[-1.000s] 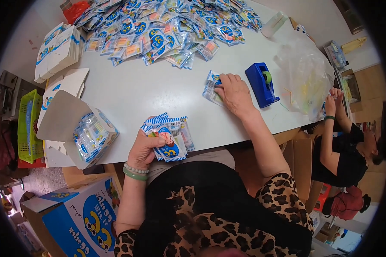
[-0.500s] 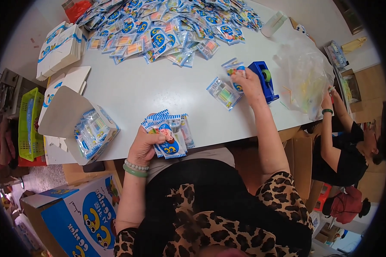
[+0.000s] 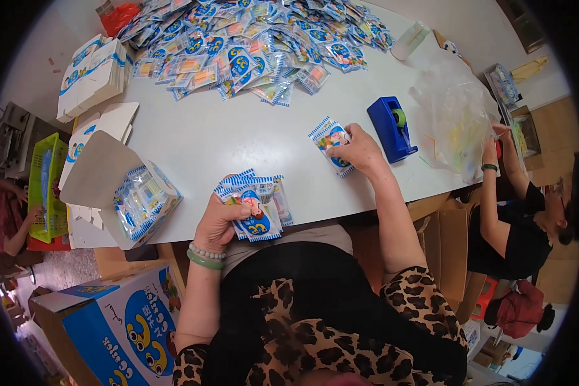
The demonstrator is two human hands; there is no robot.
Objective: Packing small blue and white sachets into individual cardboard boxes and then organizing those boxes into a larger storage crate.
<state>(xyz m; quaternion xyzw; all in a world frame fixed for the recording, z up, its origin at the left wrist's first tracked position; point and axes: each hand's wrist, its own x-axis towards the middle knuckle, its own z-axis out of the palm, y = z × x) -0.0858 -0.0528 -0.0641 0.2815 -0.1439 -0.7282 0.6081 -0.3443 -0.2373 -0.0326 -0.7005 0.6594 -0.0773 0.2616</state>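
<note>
My left hand (image 3: pixel 216 220) is closed on a fanned stack of small blue-and-white packets (image 3: pixel 258 219) at the table's near edge, thumb across the front one. To its right, my right hand (image 3: pixel 360 152) pinches a similar packet (image 3: pixel 328 136) by its right side, low over the table; whether another packet lies under it cannot be told. Left of my left hand, an open white carton (image 3: pixel 96 168) stands tilted with several packets (image 3: pixel 139 201) in it. A large heap of the same packets (image 3: pixel 251 58) covers the far part of the table.
A blue tape dispenser (image 3: pixel 388 128) stands right of my right hand. Flat white cartons (image 3: pixel 93 77) are stacked at far left. At right, a co-worker's hands (image 3: pixel 495 151) are at a clear plastic bag (image 3: pixel 453 122). A large printed box (image 3: pixel 119 321) stands below left.
My right hand has moved left from beside the tape dispenser, bringing its packet over the one that lay on the table. My left hand keeps its stack nearly still.
</note>
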